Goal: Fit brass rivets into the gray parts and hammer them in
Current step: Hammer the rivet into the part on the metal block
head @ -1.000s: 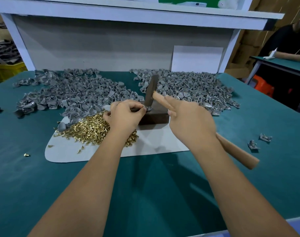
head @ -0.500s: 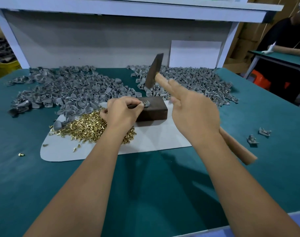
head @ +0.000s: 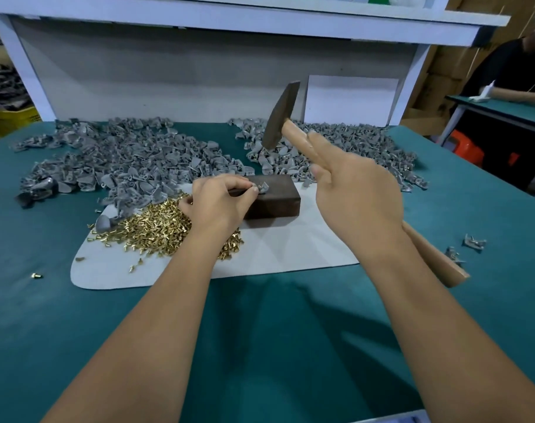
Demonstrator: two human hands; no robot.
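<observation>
A single gray part (head: pixel 261 187) lies on top of the dark block (head: pixel 275 200), pinched at its near edge by the fingers (head: pixel 250 190) of the left hand (head: pixel 220 203), thumb and forefinger curled onto it; whether a rivet already sits in it is too small to tell. Above and slightly behind, the hammer (head: pixel 280 116) is raised with its dark head clear of the block, gripped by the right hand (head: pixel 357 196) around the wooden handle, two fingers stretched forward along the shaft and the handle's butt showing beyond the wrist. The block stands on a white mat (head: pixel 290 254), which also bears the heap of brass rivets (head: pixel 159 228) just beside the left hand; one stray rivet (head: pixel 37 275) lies on the green bench (head: pixel 260 346). Behind, two large heaps of gray parts spread across the bench, a left heap (head: pixel 116 160) and a right heap (head: pixel 351 145), and a few loose parts (head: pixel 473 242) lie at the right. Judged from this, the part in hand is about to be struck, and which heap is finished stock cannot be told. With so many rivets unused, much work seemingly remains.
</observation>
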